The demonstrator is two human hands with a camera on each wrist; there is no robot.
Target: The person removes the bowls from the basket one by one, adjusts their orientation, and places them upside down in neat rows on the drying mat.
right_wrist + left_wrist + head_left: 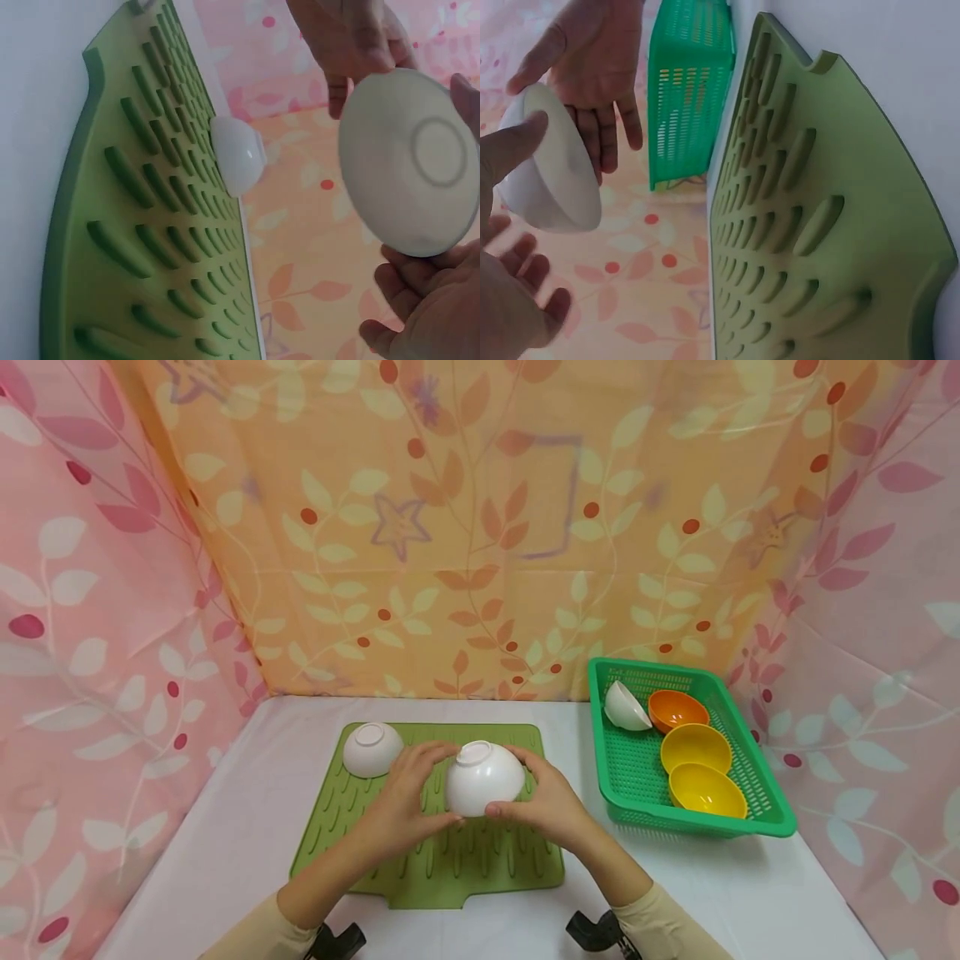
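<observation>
A white bowl (484, 783), tilted with its base ring facing up, is between my two hands above the green drying mat (517, 877). My left hand (405, 802) holds its left side, the thumb near the lower rim. On the other side my right hand (551, 802) grips it, with the thumb (506, 811) at the lower rim. The right wrist view looks into the bowl's pale inside (390, 165). A second white bowl (372, 750) rests upside down at the mat's far left corner, near my left fingers but apart from the held bowl.
A green basket (611, 793) stands at the right. In it lie a white bowl (626, 707), an orange bowl (678, 710) and two yellow bowls (696, 748), the yellow ones overlapping. Floral cloth (465, 527) hangs behind and at both sides of the white tabletop (225, 827).
</observation>
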